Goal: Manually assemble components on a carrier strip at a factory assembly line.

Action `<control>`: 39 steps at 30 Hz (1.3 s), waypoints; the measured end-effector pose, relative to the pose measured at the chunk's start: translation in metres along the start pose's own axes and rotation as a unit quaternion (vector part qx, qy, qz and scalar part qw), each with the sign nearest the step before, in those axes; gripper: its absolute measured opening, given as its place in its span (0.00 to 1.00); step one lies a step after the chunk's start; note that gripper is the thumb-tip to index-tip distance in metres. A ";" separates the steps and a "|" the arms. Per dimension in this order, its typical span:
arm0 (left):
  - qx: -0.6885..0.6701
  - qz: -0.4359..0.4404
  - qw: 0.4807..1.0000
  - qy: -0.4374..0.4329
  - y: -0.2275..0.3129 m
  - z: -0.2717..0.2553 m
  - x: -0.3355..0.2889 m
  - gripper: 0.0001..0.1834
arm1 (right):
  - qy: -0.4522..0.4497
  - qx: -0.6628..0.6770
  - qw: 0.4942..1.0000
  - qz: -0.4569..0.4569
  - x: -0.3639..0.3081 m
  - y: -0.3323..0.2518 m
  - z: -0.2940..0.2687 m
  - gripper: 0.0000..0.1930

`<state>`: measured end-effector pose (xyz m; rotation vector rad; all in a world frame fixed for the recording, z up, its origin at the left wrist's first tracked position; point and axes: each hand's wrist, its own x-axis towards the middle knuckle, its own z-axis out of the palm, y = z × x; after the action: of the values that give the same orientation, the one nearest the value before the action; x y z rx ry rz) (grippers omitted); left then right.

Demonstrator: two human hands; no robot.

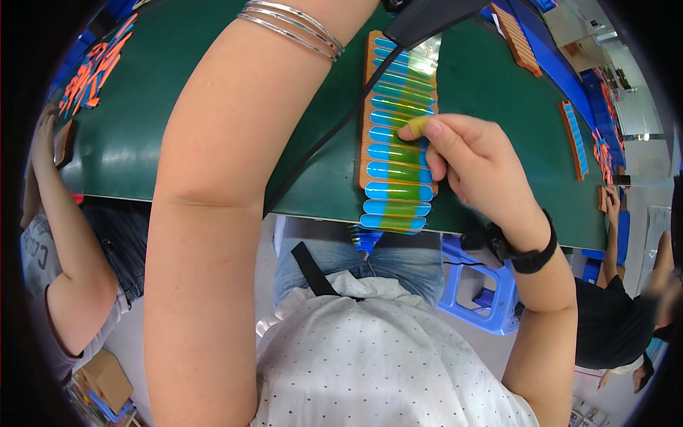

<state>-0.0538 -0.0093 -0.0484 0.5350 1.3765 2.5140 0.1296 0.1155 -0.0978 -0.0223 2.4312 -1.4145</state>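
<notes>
My right hand (462, 153) is over a long orange-brown grooved rack (363, 160) on the green table. Its thumb and forefinger are bent together, a yellow wrap around the forefinger. Whether anything thin is between them, I cannot make out. Blue round-ended strips (380, 169) lie side by side along the rack, with a glossy see-through yellow film (407, 153) across them. The nearest strips overhang the table edge. My left arm (228, 128), with silver bangles (299, 28), reaches up past the top of the picture; its hand is out of sight.
A black cable (327, 135) runs from a black device (434, 21) across the table (313, 192). Orange and blue strips (96, 67) are piled far left. More racks (573, 139) stand right. Co-workers sit on both sides; a blue stool (491, 324) is at lower right.
</notes>
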 end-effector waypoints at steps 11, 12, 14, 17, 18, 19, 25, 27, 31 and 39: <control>0.025 -0.182 0.980 0.082 -0.028 -0.011 0.031 0.25 | 0.044 -0.043 0.998 -0.030 0.061 -0.002 -0.024 0.17; 0.034 -0.165 0.981 0.092 -0.035 -0.012 0.032 0.26 | 0.053 -0.036 0.998 -0.008 0.065 -0.006 -0.025 0.17; 0.097 -0.196 0.974 0.065 -0.043 -0.020 0.034 0.29 | 0.075 -0.060 0.995 -0.029 0.080 -0.009 -0.031 0.17; 0.148 -0.264 0.951 0.056 -0.044 -0.030 0.033 0.33 | 0.109 -0.047 0.993 -0.019 0.103 -0.005 -0.045 0.17; 0.084 -0.256 0.960 0.073 -0.042 -0.023 0.032 0.35 | 0.121 -0.012 0.993 0.012 0.106 -0.001 -0.053 0.17; 0.011 -0.224 0.974 0.005 -0.030 -0.024 0.032 0.36 | 0.126 -0.014 0.992 0.005 0.102 0.000 -0.060 0.17; -0.165 -0.137 0.872 -0.439 0.087 -0.009 -0.002 0.40 | -0.033 0.068 0.994 0.079 0.030 -0.009 -0.066 0.18; -0.117 -0.098 0.903 -0.401 0.109 0.013 -0.024 0.41 | -0.077 0.081 0.993 0.033 0.032 -0.020 -0.055 0.18; -0.131 -0.072 0.925 -0.350 0.101 0.011 -0.049 0.40 | -0.264 0.349 0.890 -0.131 0.087 -0.006 -0.020 0.16; -0.059 -0.105 0.987 -0.105 0.082 0.007 -0.113 0.40 | -0.345 0.413 0.842 -0.030 0.079 -0.031 -0.001 0.33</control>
<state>0.0501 -0.0890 0.0012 0.5797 1.1356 2.2813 0.0497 0.0870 -0.0927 -0.3397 1.1443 -1.9340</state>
